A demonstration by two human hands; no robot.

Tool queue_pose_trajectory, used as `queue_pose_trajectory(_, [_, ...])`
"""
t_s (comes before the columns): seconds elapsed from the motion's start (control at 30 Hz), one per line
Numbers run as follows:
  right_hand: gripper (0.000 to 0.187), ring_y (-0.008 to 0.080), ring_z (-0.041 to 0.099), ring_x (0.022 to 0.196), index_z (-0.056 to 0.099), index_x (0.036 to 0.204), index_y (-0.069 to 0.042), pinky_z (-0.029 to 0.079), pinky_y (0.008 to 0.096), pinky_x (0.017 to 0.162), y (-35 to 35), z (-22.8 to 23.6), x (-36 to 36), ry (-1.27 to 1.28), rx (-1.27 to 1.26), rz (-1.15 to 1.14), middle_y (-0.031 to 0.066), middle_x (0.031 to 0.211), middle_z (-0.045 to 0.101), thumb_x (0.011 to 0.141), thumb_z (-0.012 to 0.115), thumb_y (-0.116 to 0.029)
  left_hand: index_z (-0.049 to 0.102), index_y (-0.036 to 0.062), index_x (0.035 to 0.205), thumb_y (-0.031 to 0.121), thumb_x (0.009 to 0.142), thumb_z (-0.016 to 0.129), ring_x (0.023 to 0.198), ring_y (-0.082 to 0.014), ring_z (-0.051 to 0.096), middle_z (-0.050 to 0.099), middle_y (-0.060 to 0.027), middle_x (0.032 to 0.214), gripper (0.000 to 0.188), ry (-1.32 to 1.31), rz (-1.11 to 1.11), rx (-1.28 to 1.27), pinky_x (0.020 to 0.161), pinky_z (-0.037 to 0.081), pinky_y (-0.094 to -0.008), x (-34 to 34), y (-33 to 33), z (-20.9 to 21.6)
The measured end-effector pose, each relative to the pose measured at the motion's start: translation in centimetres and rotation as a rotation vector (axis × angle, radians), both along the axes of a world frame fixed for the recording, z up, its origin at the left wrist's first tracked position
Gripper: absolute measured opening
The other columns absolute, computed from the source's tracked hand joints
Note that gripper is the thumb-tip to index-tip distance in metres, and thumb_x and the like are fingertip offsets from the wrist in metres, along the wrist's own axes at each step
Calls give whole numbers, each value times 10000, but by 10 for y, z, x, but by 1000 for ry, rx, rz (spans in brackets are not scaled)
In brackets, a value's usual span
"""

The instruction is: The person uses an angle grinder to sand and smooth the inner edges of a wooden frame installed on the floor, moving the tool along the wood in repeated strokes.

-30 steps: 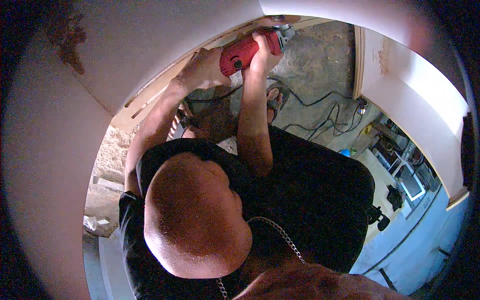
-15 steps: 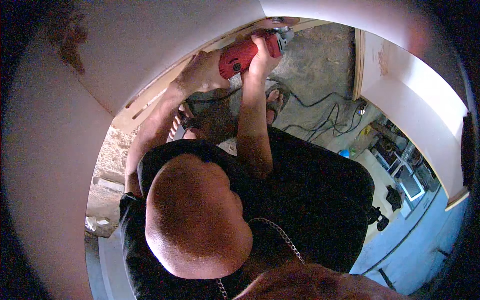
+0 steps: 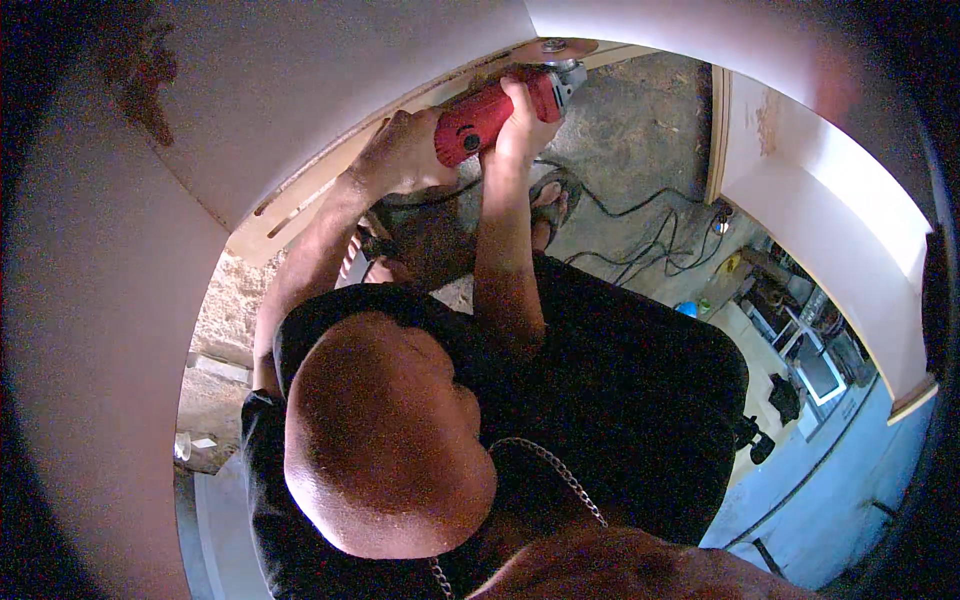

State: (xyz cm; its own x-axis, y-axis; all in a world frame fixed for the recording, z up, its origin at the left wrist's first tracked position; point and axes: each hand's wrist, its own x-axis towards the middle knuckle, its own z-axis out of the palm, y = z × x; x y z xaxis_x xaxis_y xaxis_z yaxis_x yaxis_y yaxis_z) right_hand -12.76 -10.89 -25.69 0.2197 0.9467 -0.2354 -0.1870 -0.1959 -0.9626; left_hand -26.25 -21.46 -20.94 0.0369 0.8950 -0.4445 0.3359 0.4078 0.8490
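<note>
A red angle grinder (image 3: 478,122) with a metal head lies between my two hands. My left hand (image 3: 408,155) is closed around its rear end. Farther forward, my right hand (image 3: 522,128) wraps the body just behind the head, thumb over the top. The grinder's disc (image 3: 570,48) sits at the far edge of a large pale panel (image 3: 330,90), close to a light wooden strip (image 3: 300,205) running along that edge. Whether the disc touches the panel or the strip I cannot tell.
A dark cable (image 3: 640,205) runs loosely over the rough floor (image 3: 640,120), past a sandalled foot (image 3: 550,200). To the right stands another pale panel (image 3: 800,170) with a wooden edge. Beyond it are a white-framed object (image 3: 815,370) and assorted clutter. A brown stain (image 3: 145,85) marks the left panel.
The grinder has shifted very slightly left and down with both hands on it. A bit more of its disc shows. My grip is the same.
</note>
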Motion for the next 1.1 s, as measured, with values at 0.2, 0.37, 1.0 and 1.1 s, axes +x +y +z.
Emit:
queue_pose_trajectory(0.2, [574, 262, 662, 946, 548, 1221, -12, 576, 419, 825, -9, 11, -10, -44, -23, -44, 115, 1094, 660, 695, 770, 52, 646, -34, 1057, 294, 585, 820, 864, -427, 710, 709, -270, 885, 600, -16, 11, 10, 849, 574, -479, -4, -4, -2])
queue_pose_trajectory(0.37, [593, 267, 664, 950, 528, 1241, -10, 581, 421, 827, -9, 17, -12, 5, -39, 4, 120, 1092, 660, 704, 774, 42, 648, -37, 1059, 288, 592, 821, 866, -426, 711, 707, -273, 877, 594, -39, 37, -5, 852, 574, -479, -3, -4, 2])
queue_pose_trajectory(1.0, [797, 275, 588, 1098, 416, 1324, 33, 487, 435, 992, -9, 2, -4, -45, -41, 34, 144, 1235, 587, 657, 845, -44, 641, -6, 1139, 313, 574, 830, 848, -421, 711, 712, -264, 860, 676, 41, -24, -71, 834, 572, -484, -15, -6, 19])
queue_pose_trajectory(1.1, [533, 245, 652, 973, 559, 1197, -7, 557, 414, 881, -13, 1, -10, -128, -24, -32, 107, 1120, 655, 716, 788, 23, 635, 1, 1158, 343, 578, 844, 850, -417, 713, 713, -262, 863, 705, -6, 12, -55, 834, 574, -480, -14, -9, 12])
